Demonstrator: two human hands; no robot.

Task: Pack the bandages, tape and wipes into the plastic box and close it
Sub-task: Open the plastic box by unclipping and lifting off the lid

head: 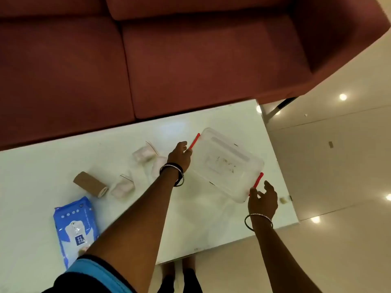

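A clear plastic box (227,163) with its lid on and red side latches lies on the white table (42,172). My left hand (179,156) touches the far-left red latch (194,141). My right hand (262,197) pinches the near-right red latch (258,180). Left of the box lie a brown bandage roll (90,183), several clear-wrapped white bandage packs (143,154) (123,187), and a blue pack of wipes (76,227), partly hidden by my left arm.
A dark red sofa (148,60) stands right behind the table's far edge. The table's right edge (281,166) is close to the box, with a shiny tiled floor (338,166) beyond. My feet (182,269) show below the near edge.
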